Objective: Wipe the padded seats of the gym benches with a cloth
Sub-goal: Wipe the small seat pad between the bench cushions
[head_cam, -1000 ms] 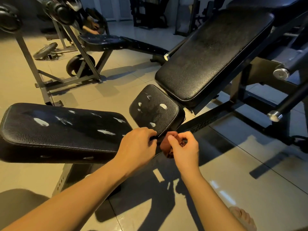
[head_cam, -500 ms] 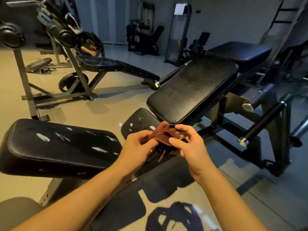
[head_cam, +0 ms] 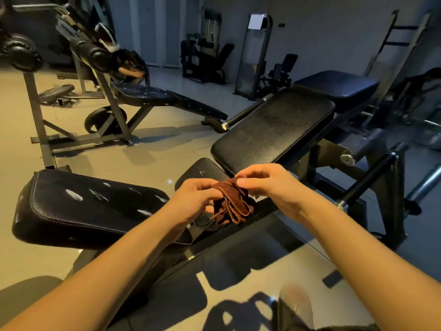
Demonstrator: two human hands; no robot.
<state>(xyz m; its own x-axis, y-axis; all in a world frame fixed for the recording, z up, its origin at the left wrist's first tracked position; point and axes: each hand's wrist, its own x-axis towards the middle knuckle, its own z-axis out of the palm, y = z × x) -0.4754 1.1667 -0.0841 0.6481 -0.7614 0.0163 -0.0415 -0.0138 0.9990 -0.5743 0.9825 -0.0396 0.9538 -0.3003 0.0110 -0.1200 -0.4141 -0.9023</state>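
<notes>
A crumpled reddish-brown cloth with frayed edges hangs between both hands, in the air over the small black seat pad. My left hand grips its left side with curled fingers. My right hand pinches its top edge between thumb and fingers. Behind the small pad rises the long inclined backrest pad. To the left lies a worn flat bench pad with several torn white patches. Neither hand touches a pad.
Another bench on a steel rack stands at the back left, with weight plates on the floor. A dark padded seat and metal roller bars stand at the right. Pale tiled floor lies between the benches.
Both hands have lifted the cloth from below the small seat pad to above it, and spread slightly apart. The view has tilted upward, showing more of the room.
</notes>
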